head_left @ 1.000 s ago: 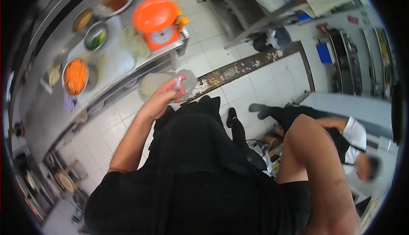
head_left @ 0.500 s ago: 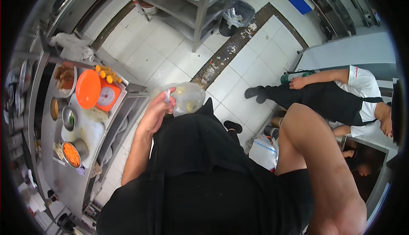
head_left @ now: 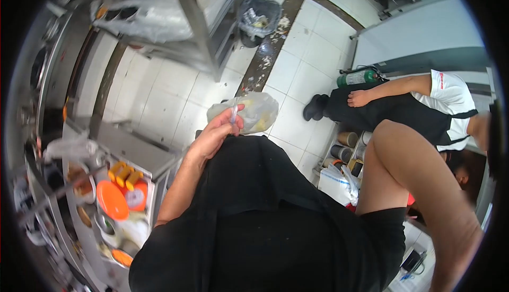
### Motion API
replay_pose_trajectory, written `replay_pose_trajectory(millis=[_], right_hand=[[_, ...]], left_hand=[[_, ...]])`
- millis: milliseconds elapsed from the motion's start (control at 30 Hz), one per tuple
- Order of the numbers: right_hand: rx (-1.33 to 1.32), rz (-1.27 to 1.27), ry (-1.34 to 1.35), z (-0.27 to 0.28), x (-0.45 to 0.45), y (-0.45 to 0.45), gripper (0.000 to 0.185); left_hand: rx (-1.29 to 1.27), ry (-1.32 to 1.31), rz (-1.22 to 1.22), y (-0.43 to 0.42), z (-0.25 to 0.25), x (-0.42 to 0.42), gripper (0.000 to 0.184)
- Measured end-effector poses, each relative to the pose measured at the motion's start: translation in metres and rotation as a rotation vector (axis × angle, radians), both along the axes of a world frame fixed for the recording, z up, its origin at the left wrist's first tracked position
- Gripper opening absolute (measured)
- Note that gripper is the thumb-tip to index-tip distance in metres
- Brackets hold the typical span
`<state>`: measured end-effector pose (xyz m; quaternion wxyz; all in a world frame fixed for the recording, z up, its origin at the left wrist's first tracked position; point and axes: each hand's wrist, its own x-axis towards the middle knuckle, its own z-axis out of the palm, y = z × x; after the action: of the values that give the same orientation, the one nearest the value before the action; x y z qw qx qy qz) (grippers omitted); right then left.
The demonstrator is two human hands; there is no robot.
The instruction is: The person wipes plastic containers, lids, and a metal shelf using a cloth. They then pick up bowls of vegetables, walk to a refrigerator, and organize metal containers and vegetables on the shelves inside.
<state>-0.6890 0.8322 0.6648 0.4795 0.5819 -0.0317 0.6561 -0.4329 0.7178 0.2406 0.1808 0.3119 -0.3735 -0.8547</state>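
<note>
My left hand (head_left: 215, 134) is closed around the gathered neck of a translucent plastic bag (head_left: 261, 111). Pale yellow pieces show dimly through the plastic; I cannot make out what they are. The bag hangs over the tiled floor, just ahead of my black apron (head_left: 254, 175). On the right, my bare right arm (head_left: 419, 170) is bent sharply at the elbow, and its hand lies outside the picture.
A lined waste bin (head_left: 259, 19) stands beside a steel shelf rack (head_left: 204, 43). At left, a steel table (head_left: 132, 146) carries an orange scale (head_left: 137, 196) and bowls. A person in a black apron (head_left: 392, 104) stands right, near a green cylinder (head_left: 360, 77).
My view has shifted forward: the table now sits lower at left, and the rack and bin appear closer. The bag remains in my left hand, further right in view.
</note>
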Motion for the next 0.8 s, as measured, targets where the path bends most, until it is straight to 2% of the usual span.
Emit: replay_pose_trajectory(millis=[333,600,800], right_hand=[[0.079,-0.461,0.013,0.012,-0.052,-0.104,0.014],[0.122,-0.603,0.077,-0.006,-0.147,-0.158,0.015],[0.237,-0.568,0.037,-0.043,-0.301,-0.192,0.016]], left_hand=[[-0.059,-0.077,-0.463,-0.185,0.001,-0.107,0.071],[-0.066,-0.106,-0.479,-0.277,-0.020,-0.212,0.070],[-0.054,-0.141,-0.371,-0.320,-0.015,-0.320,0.070]])
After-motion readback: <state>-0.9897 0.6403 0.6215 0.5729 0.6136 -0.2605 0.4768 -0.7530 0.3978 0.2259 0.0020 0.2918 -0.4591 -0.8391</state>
